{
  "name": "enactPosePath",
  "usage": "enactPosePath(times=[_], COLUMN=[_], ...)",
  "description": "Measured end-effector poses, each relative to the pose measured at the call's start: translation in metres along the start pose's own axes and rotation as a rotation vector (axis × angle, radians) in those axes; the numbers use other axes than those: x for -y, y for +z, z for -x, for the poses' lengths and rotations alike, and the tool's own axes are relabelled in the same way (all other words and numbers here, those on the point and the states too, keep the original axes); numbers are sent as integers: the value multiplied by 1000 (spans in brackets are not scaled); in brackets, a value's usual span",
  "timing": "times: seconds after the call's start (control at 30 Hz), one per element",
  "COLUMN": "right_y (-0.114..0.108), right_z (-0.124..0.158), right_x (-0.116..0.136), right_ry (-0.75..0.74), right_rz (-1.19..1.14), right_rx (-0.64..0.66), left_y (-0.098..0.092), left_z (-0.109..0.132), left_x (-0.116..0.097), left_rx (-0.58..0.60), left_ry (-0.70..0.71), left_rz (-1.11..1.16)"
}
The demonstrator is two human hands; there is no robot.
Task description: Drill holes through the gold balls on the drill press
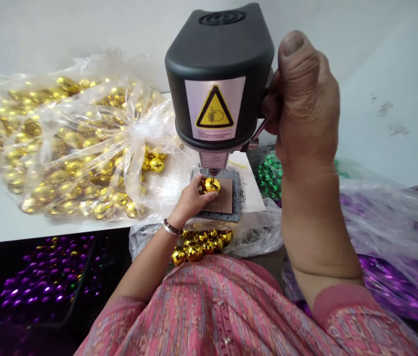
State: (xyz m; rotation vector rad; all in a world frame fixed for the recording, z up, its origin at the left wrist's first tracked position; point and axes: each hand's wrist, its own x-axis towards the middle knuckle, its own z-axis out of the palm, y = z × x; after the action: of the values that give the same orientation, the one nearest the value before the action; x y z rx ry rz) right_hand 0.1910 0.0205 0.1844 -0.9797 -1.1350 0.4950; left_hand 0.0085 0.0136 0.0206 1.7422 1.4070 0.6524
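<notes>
My left hand holds a gold mirrored ball on a brown pad, directly beneath the drill bit of a black benchtop drill press. The pad lies on the press's grey base plate. My right hand is raised at the right side of the press head, curled around its lever, which is mostly hidden by my fingers. The tip of the bit meets the top of the ball, though the exact contact is too small to make out.
A clear plastic bag of gold mirrored balls lies on the white table to the left. Loose gold balls sit below the press. Green beads and purple beads lie nearby, with more purple in a bag.
</notes>
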Motion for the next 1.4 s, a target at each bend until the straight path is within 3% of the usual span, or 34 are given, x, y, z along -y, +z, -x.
enactPosePath(times=[0.17, 0.47, 0.63, 0.77, 1.07, 1.23, 1.4], right_y=[3, 2, 3, 1, -27, -37, -36], right_z=[2, 3, 3, 6, 60, 87, 92], right_x=[2, 0, -1, -5, -16, -29, -37], right_ry=[-1, 33, 15, -49, -299, -363, -403], right_rz=[-17, -62, -38, -44, 225, 204, 193], right_rx=[-15, -9, -15, -19, 39, 162, 182], left_y=[2, -6, -5, -2, 1, 3, 5], left_z=[5, 1, -1, 0, 0, 0, -1], left_x=[-2, 2, 1, 5, 15, 18, 21], left_rx=[51, 136, 127, 122, 117, 116, 120], left_ry=[39, 147, 222, 181, 186, 206, 210], left_rz=[-152, -192, -236, -229, -175, -101, -60])
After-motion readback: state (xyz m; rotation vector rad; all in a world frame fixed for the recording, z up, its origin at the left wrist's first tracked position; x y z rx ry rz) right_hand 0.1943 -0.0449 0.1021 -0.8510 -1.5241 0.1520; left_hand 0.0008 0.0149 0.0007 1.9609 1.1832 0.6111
